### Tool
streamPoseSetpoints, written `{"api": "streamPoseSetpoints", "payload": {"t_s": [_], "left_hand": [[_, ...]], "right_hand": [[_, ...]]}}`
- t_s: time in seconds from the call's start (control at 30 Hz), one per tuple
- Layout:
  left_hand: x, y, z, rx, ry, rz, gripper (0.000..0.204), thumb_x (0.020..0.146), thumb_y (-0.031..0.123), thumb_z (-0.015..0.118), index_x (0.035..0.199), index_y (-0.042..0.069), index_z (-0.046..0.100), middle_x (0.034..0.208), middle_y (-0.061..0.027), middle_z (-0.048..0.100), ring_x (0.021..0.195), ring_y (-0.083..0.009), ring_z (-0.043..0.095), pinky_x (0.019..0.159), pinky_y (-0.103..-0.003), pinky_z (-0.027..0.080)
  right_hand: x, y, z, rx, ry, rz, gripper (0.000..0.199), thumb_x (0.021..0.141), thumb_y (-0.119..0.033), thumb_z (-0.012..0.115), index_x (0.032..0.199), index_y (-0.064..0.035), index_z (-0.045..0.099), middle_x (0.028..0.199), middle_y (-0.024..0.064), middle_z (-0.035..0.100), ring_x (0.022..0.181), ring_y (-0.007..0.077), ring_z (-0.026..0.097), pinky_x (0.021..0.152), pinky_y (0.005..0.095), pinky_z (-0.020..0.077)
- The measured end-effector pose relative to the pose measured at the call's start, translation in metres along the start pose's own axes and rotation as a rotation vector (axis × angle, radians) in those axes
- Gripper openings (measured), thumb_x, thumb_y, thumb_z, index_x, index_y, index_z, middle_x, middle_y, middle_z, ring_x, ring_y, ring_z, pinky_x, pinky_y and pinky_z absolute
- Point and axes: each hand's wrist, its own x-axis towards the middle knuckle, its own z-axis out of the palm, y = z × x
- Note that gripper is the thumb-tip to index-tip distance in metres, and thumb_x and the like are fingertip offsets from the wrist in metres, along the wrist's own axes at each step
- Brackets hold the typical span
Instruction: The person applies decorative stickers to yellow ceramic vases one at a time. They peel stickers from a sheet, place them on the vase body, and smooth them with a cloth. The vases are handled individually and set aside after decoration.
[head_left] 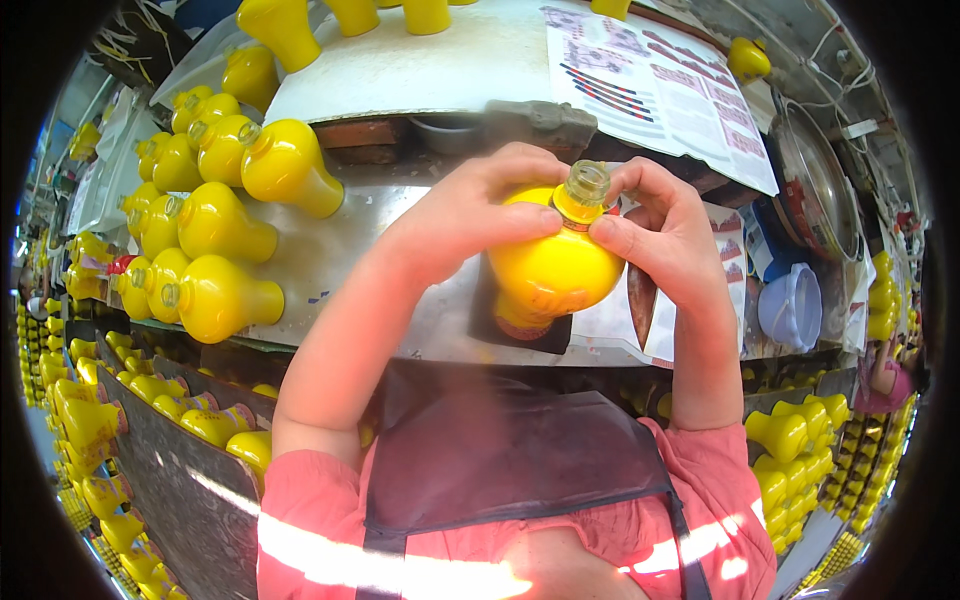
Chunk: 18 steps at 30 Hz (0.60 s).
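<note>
A glossy yellow glass bottle (pixel 555 268) with a round shoulder, a narrower foot and a bare clear glass mouth (pixel 588 182) stands in front of me, on a dark pad (pixel 553 335). My left hand (pixel 468 205) is closed around its upper left side, thumb lying near the neck and fingers behind. On the other side, my right hand (pixel 672 232) pinches at the neck, thumb in front and fingers curled. A thin dark reddish band (pixel 574 226) circles the base of the neck between both thumbs.
Several similar yellow bottles (pixel 225 225) stand in rows at left on the metal bench (pixel 350 270). Printed sheets (pixel 660 90) lie on the raised white board (pixel 420 75) at the back. A pale blue bucket (pixel 790 308) is at right. More bottles (pixel 795 440) fill racks on both sides.
</note>
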Motion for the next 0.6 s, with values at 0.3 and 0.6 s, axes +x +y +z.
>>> {"api": "streamPoseSetpoints", "payload": {"t_s": [0.3, 0.6], "left_hand": [[0.005, 0.031, 0.014, 0.031, 0.133, 0.104, 0.047, 0.093, 0.028, 0.074, 0.132, 0.002, 0.068, 0.125, -0.0047, 0.065, 0.125, -0.0143, 0.056, 0.109, -0.031, 0.042], [0.003, 0.058, 0.045, 0.242, 0.353, -0.002, 0.033, 0.085, 0.013, 0.08, 0.114, 0.0, 0.073, 0.103, -0.0079, 0.074, 0.091, -0.0137, 0.07, 0.082, -0.027, 0.055]], "right_hand": [[0.002, 0.004, -0.001, 0.041, 0.011, 0.026, 0.024, 0.087, -0.018, 0.079, 0.098, -0.0043, 0.063, 0.065, 0.0016, 0.066, 0.051, 0.0052, 0.061, 0.046, 0.0207, 0.0432], [-0.009, 0.015, -0.003, 0.089, 0.036, -0.047, 0.015, 0.096, -0.017, 0.072, 0.098, -0.0042, 0.064, 0.066, 0.002, 0.067, 0.052, 0.0057, 0.062, 0.047, 0.0211, 0.045]]}}
